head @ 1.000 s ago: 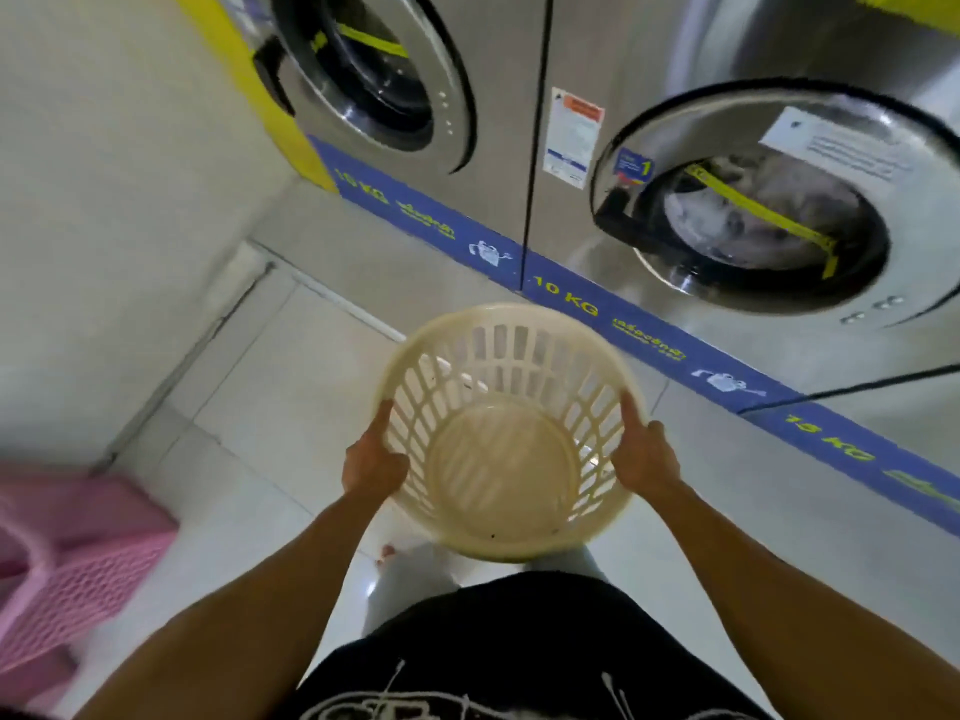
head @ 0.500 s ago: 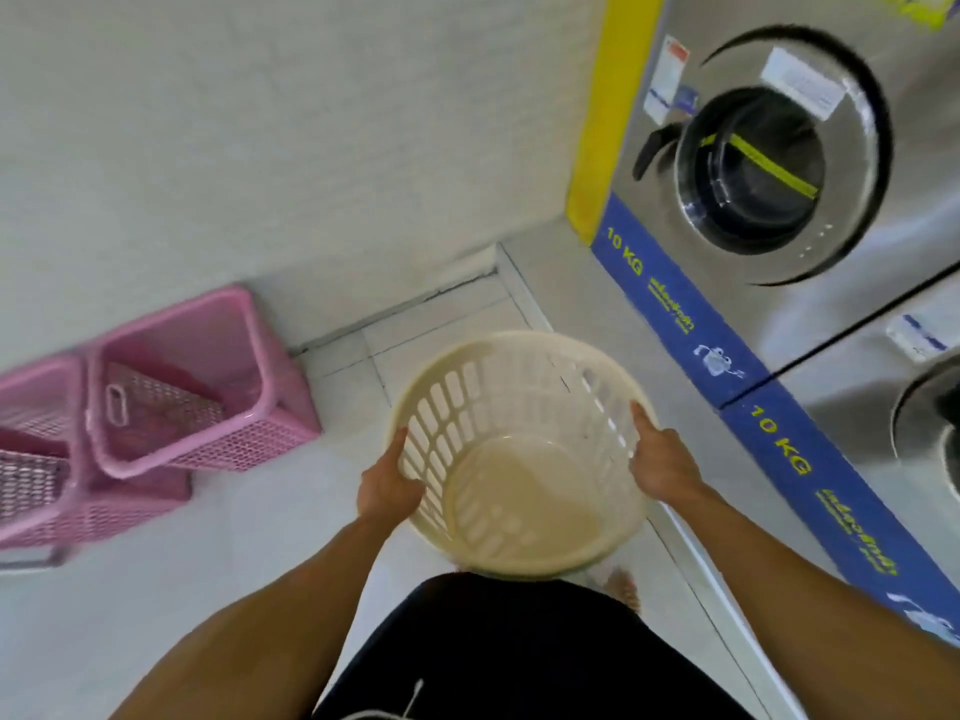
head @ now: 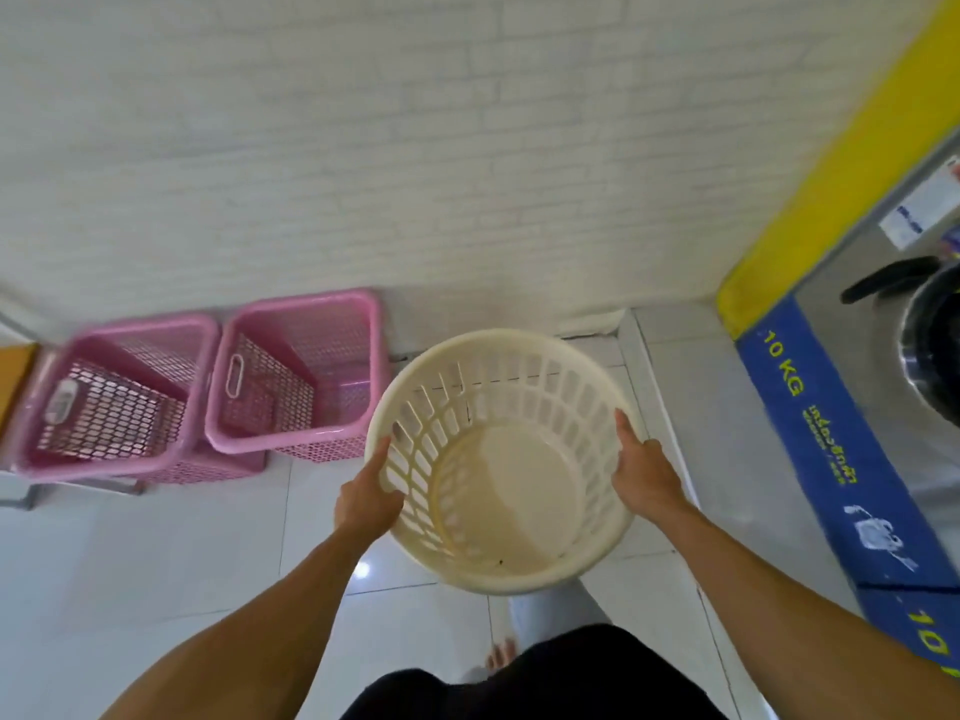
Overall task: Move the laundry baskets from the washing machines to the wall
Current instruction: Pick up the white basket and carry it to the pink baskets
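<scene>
A round cream laundry basket [head: 506,491] with slotted sides is held in the air in front of me, empty, above the white floor tiles. My left hand [head: 366,498] grips its left rim and my right hand [head: 644,470] grips its right rim. Two pink square mesh baskets [head: 298,371] [head: 117,397] stand side by side on the floor against the white brick wall [head: 415,148], to the left of the cream basket. A steel washing machine [head: 919,330] with a blue "10 KG" strip is at the right edge.
A yellow strip [head: 831,189] borders the machine where it meets the wall. A raised floor step [head: 675,407] runs along the machines. An orange-topped object [head: 13,371] sits at the far left. One bare foot [head: 501,657] shows below the basket.
I have turned left from the washing machines toward the wall, carrying the cream basket in both hands. The pink baskets have come fully into view and the machines have slid to the right edge.
</scene>
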### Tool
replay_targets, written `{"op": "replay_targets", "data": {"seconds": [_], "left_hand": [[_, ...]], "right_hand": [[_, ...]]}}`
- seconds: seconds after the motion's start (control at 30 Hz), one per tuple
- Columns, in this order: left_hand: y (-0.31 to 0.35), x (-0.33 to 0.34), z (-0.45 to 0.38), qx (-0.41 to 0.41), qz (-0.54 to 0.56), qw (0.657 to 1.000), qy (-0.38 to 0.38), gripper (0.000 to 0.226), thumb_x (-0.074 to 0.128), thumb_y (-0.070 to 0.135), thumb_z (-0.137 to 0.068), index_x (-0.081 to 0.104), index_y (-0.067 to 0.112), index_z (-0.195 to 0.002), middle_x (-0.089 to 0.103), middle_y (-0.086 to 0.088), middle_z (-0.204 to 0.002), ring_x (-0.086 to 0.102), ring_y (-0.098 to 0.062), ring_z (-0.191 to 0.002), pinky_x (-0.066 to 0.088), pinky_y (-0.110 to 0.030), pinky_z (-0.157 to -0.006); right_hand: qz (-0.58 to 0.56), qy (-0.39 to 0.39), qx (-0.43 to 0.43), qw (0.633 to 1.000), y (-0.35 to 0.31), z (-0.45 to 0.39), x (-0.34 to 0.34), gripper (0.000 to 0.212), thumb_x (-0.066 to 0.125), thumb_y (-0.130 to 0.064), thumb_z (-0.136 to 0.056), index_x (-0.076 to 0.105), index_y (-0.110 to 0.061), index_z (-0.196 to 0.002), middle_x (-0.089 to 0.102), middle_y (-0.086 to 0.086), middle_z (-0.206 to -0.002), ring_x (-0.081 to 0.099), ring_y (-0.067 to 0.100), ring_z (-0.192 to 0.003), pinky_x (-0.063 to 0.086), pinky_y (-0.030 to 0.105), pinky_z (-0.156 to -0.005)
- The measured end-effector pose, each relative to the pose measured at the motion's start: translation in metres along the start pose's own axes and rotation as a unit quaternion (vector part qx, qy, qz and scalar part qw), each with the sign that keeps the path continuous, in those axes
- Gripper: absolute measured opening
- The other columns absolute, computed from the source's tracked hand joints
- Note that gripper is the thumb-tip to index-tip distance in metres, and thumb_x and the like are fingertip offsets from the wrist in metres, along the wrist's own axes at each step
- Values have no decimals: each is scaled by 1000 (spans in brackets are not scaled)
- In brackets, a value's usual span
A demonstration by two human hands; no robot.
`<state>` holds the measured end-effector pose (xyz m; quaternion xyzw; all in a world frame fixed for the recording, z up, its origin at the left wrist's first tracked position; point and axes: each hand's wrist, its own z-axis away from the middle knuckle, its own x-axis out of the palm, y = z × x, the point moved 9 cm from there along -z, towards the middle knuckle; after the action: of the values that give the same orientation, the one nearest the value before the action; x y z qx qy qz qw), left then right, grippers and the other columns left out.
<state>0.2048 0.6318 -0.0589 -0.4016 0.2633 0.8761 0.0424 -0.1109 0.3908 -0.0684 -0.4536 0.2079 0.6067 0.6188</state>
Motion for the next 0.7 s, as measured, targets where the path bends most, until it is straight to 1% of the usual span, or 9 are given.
{"op": "replay_targets", "data": {"seconds": [0.1,0.27,0.33,0.4,0.47,0.57,0.63,0.7], "left_hand": [[9,-13,-46,-13,34,999,-8,84,54,15,-82,17,50,-149,63,-16,-122,66,-31,-94,60,-46,-81],[27,-27,-111,-56,66,996,-17,85,51,9,-81,19,46,-150,62,-17,-122,63,-29,-92,57,-43,-86],[34,-28,-134,-75,81,993,-29,86,51,9,-81,17,46,-150,61,-18,-124,62,-30,-92,58,-41,-82],[44,-29,-157,-77,72,994,-37,86,52,9,-82,15,43,-151,61,-19,-124,62,-29,-90,58,-39,-77],[53,-29,-172,-83,84,992,-50,88,53,9,-82,13,42,-152,60,-20,-126,64,-31,-93,58,-39,-78],[56,-25,-195,-100,100,988,-68,90,56,11,-80,13,43,-152,57,-19,-134,63,-34,-105,57,-41,-84],[53,-22,-214,-110,92,987,-71,90,55,9,-80,13,44,-152,55,-18,-135,62,-35,-104,58,-42,-83],[49,-12,-233,-125,111,983,-76,92,53,3,-79,14,45,-151,54,-18,-136,63,-34,-103,59,-42,-80]], "right_hand": [[10,-22,-20,1000,-34,-54,-1,71,37,-27,-101,-3,-45,-157,45,14,-121,55,27,-82,50,39,-77],[43,-50,-38,997,-86,-142,-19,68,38,-28,-102,1,-43,-158,45,12,-113,50,23,-76,42,34,-70],[55,-66,-45,995,-102,-171,-24,67,37,-27,-102,3,-43,-157,45,11,-113,51,24,-78,42,34,-71],[64,-77,-42,994,-113,-196,-28,68,38,-25,-102,3,-44,-157,43,10,-111,53,25,-79,43,34,-71],[72,-88,-42,993,-121,-215,-29,69,38,-24,-102,2,-44,-157,46,13,-117,53,25,-78,43,34,-70],[101,-102,-46,989,-128,-245,-27,68,38,-24,-102,2,-43,-157,50,17,-123,52,26,-81,45,35,-73],[118,-110,-48,986,-135,-264,-21,67,38,-26,-103,2,-42,-158,51,18,-123,52,27,-82,46,36,-74],[130,-122,-46,983,-142,-282,-12,66,36,-26,-103,1,-41,-158,49,18,-125,53,27,-83,45,36,-74]]}}
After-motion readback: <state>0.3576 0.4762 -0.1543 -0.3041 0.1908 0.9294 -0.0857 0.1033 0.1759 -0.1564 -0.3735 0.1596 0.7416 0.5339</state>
